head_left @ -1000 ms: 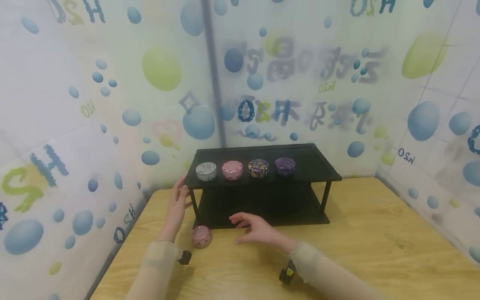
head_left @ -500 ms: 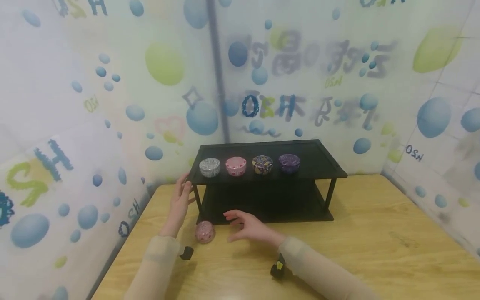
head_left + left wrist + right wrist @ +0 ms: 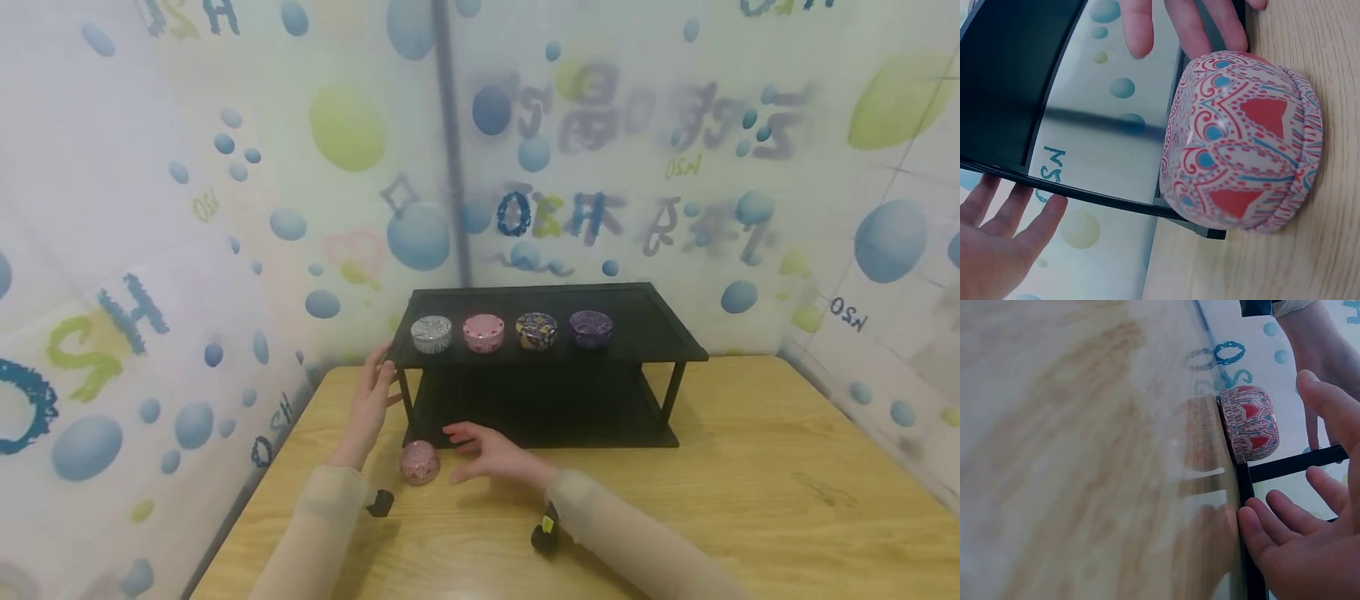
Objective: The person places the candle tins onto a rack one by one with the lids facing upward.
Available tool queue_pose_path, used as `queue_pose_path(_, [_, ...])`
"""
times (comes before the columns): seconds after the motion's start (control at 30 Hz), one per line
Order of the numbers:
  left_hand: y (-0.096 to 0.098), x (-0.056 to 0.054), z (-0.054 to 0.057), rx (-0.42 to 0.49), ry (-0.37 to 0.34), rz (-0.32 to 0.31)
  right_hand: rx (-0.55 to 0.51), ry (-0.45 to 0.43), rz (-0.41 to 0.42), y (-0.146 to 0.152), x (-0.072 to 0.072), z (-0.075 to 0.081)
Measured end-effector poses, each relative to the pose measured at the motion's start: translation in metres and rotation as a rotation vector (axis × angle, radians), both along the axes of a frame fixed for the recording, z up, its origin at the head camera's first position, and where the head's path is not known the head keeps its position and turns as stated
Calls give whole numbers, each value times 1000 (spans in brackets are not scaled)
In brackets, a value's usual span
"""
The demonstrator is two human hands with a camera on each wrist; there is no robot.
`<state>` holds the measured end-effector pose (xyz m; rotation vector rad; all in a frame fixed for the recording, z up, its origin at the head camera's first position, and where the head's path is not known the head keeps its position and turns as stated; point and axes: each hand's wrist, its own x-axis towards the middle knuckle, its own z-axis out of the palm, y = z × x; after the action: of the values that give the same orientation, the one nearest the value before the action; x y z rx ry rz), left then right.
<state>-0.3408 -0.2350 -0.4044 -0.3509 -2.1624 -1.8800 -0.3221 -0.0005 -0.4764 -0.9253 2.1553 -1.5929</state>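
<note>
A small round tin (image 3: pixel 419 462) with a red, white and blue pattern sits on the wooden table at the front left corner of a black two-tier rack (image 3: pixel 645 321). My left hand (image 3: pixel 371 400) rests its fingertips against the rack's left side, near the upper tier, fingers mostly straight. To the right of the tin, my right hand (image 3: pixel 495 457) hovers low before the rack's front edge, thumb and fingers spread, holding nothing. In the left wrist view the tin (image 3: pixel 1241 144) fills the middle, with the right hand's fingers just beyond it.
On the upper tier stand a grey-white tin (image 3: pixel 431 335), a pink tin (image 3: pixel 483 333), a dark yellow-patterned tin (image 3: pixel 536 332) and a purple tin (image 3: pixel 591 330) in a row. Behind the table (image 3: pixel 750 467) hangs a wall covering (image 3: pixel 345 129) with blue and green dots.
My right hand has moved left, closer to the red-patterned tin. The left hand stays at the rack's side. The head view has shifted slightly.
</note>
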Motion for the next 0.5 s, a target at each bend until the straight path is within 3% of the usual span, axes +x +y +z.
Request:
queue_pose_path(0.27, [1,-1,6,11,8,-2,17,10,1,-9,-3,7])
queue_pose_path(0.5, [0,1,2,6,-12,-12,23,10,15,-16,-4,1])
